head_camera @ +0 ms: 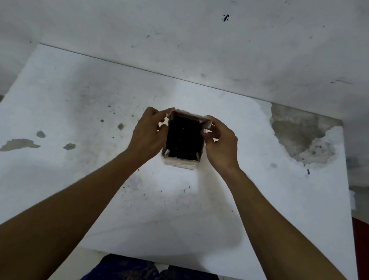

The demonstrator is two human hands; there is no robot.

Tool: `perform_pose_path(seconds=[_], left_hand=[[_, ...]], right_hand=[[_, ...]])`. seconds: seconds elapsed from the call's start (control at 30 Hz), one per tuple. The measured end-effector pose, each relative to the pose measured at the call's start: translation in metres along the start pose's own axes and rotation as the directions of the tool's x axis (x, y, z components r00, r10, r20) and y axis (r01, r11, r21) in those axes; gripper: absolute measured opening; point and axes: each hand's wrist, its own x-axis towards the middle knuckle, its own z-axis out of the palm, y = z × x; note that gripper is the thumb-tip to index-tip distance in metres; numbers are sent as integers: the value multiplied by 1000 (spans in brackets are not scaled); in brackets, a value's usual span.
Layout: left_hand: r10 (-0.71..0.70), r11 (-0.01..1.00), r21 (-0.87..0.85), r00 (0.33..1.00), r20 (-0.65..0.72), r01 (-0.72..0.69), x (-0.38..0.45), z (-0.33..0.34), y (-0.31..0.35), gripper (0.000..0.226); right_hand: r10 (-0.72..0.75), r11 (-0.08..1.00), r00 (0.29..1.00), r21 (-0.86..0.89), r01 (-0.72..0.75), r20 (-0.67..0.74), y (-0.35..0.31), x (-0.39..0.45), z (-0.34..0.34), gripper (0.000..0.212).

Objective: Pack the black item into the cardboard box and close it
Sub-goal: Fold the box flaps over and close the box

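Observation:
A small cardboard box (179, 163) stands upright in the middle of the white table (51, 190), its top open. The black item (184, 138) fills the opening and sits inside the box. My left hand (147, 128) grips the box's left side, fingers curled at the upper left flap. My right hand (223, 142) holds the right side, fingertips on the small right flap near the top corner. The box's side walls are mostly hidden behind both hands.
The table's paint is chipped, with a large bare patch (302, 136) at the back right and small ones (18, 144) at the left. A stained white wall (199, 19) rises behind the table. A red chair (363, 260) stands at the right edge.

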Motion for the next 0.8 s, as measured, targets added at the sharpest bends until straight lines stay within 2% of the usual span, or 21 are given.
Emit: perform_pose_path(seconds=[0.07,0.17,0.23,0.27,0.3,0.33,0.4,0.43,0.53,0.6,0.67,0.8], left_hand=[[15,1000,10,1000,2,-15,2,2,-4,36],[21,999,33,996,92,-24,6,7,-8,40],[-16,1000,-2,992,124,16,7,9,-7,37],[-24,1000,-12,992,121,25,8,11,-6,36],[-26,999,-17,993,113,28,8,11,-6,37],[-25,999,-24,994,109,28,9,12,-6,40],[-38,997,-66,993,108,45,9,12,-6,45],[-63,992,-99,992,112,74,9,13,-7,47],[-217,965,-121,967,131,233,11,18,-8,44],[-264,958,-81,956,128,275,13,21,-9,39],[-290,943,-124,946,145,308,13,20,-10,40],[-326,891,-232,906,269,390,-1,20,-15,64]], right_hand=[[0,1000,1000,20,0,13,1,-1,-1,50],[-5,997,988,-74,-6,-151,4,-5,3,32],[-93,984,966,-171,52,-240,7,-12,8,17],[-165,967,963,-227,115,-214,9,-15,11,12],[-243,940,961,-277,199,-133,9,-17,15,11],[-312,902,950,-319,292,-15,9,-18,19,19],[-402,801,882,-373,469,245,7,-14,26,46],[-434,745,834,-384,545,341,4,-10,28,52],[-422,576,715,-445,686,557,-7,5,31,49],[-355,515,688,-482,709,632,-12,14,30,47],[-291,485,681,-509,711,672,-17,21,30,46],[-163,394,648,-553,735,744,-27,36,35,49]])
